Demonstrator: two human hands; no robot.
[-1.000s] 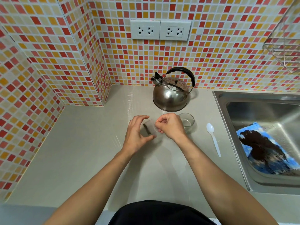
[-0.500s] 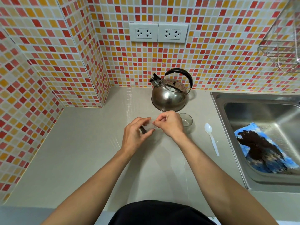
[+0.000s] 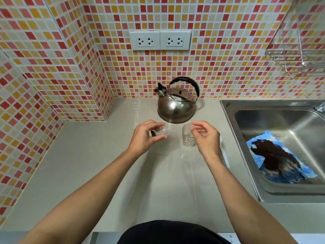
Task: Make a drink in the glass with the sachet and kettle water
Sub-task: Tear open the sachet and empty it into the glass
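Sachet [image 3: 162, 132] first: I'm pinching it in my left hand [image 3: 146, 137], thumb underneath and fingertips curled over the top, holding it just above the counter [image 3: 98, 164] in front of the kettle [image 3: 176, 107]. It's a small clear packet, with a dark strip showing at the end that's tucked toward my palm. Whether it's torn open, I can't tell.

Just to the right, the glass [image 3: 188, 137] is standing upright on the counter, clear, and between my two hands. My right hand [image 3: 206, 136] is hovering over its right side, fingers loosely curled and thumb and forefinger nearly meeting above the rim; whether they're gripping a scrap of something, I can't make out. That hand is overlapping the glass from my view, so I can't say if it's touching.

Behind both hands, the steel kettle is sitting close to the tiled wall [image 3: 228, 71], spout pointing left, black handle arching over the lid. A white spoon [image 3: 225, 155] is lying on the counter beyond my right wrist, partly hidden by it.

Further right, the steel sink [image 3: 246, 173] is holding a blue cloth [image 3: 279, 159] with a big dark patch across it. Up on the wall, two white sockets [image 3: 160, 40] are sitting side by side above the kettle, and a wire rack [image 3: 299, 50] is hanging at the top right corner.
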